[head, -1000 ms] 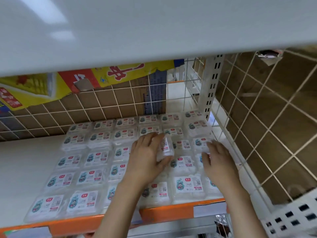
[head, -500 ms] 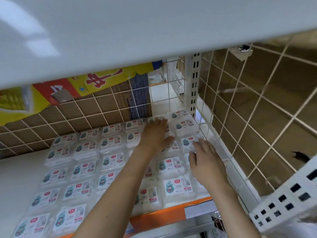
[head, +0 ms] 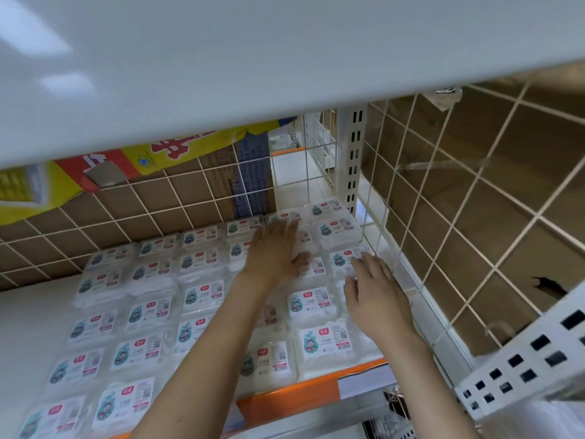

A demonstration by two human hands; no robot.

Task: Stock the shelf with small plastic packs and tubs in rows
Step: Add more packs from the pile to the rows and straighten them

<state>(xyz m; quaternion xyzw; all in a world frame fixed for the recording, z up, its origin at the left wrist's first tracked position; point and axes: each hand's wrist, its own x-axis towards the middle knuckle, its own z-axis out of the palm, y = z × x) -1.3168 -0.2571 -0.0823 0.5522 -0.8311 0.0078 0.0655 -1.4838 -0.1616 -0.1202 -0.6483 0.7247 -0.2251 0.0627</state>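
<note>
With your left hand (head: 275, 248) flat, fingers together on the pack (head: 304, 245) beneath them, press it square into the back row while your right hand (head: 376, 293), fingers loosely spread, steadies the packs beside.

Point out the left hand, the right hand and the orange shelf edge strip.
left hand (head: 274, 248): head view, back of the hand, flat on the packs.
right hand (head: 376, 291): head view, back of the hand.
orange shelf edge strip (head: 294, 397): head view, its front face.
</note>
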